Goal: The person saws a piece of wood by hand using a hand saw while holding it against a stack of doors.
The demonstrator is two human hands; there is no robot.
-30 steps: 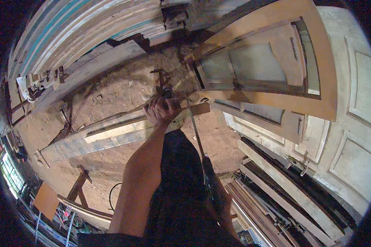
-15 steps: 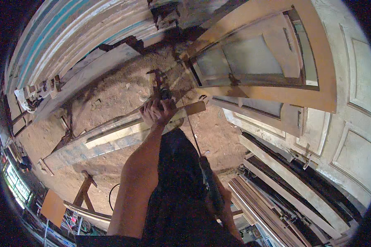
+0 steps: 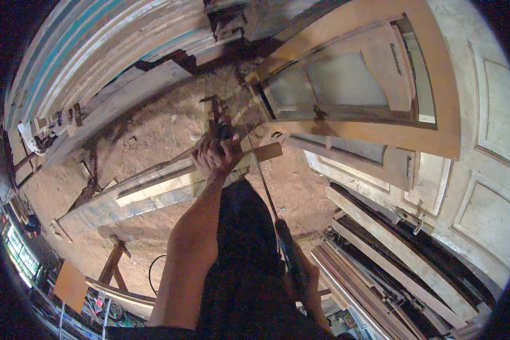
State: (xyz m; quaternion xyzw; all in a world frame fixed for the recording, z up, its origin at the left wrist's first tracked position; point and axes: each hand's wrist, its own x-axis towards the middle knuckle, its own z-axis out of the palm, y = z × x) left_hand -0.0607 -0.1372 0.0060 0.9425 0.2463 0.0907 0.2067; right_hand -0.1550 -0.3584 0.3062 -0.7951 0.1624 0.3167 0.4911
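My left hand (image 3: pixel 214 154) is closed over a wooden strip (image 3: pixel 269 151) that lies across the end of a long plank bench (image 3: pixel 96 211). Its fingers press down close to a dark clamp-like metal tool (image 3: pixel 216 116), whose exact kind I cannot make out. At the lower right, my right hand (image 3: pixel 310 279) is wrapped round the dark handle of a hand saw (image 3: pixel 267 192). The saw's thin blade runs up and away, crossing the strip just right of my left hand. My leg in dark trousers (image 3: pixel 243 212) is up against the near side of the bench end.
Unfinished wooden door frames (image 3: pixel 374 129) lean at the right, before pale panelled doors (image 3: pixel 493 107). Stacked boards (image 3: pixel 345 272) lie at the lower right, and long planks (image 3: pixel 113 45) at the upper left. A small wooden trestle (image 3: pixel 114 260) stands on the earth floor (image 3: pixel 147 136).
The saw has drawn slightly back toward me, its blade still across the strip. My left hand keeps its place. The view has shifted a little.
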